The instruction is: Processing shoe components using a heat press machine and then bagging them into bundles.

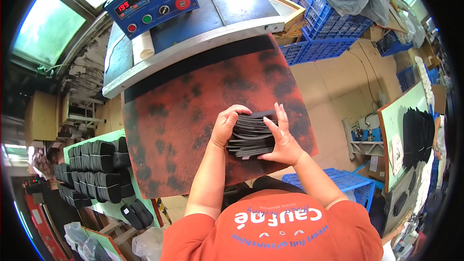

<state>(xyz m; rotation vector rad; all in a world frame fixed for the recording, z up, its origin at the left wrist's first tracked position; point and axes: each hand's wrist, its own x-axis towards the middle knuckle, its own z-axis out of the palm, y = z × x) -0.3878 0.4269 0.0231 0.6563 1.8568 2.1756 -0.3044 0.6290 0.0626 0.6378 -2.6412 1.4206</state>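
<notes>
A thick stack of flat black pads point(252, 135), perhaps cloth or foam, is between my two hands above the red, black-smudged board point(179, 130). My left hand point(226, 124) wraps around the stack's left side, its fingers curled over the far left corner. On the opposite side, my right hand point(286, 142) grips the stack with its fingers somewhat spread, the thumb along the near edge. The layers bow slightly and their edges show toward me. Whether the stack rests on the board or is lifted a little, I cannot tell.
Beyond the board stands a press with a blue control box point(152, 2) and a metal front edge point(193, 50). Bundled black pads point(96, 157) fill a green table at left. Blue crates point(328, 24) stand far right; another blue crate point(338, 179) is near my right elbow.
</notes>
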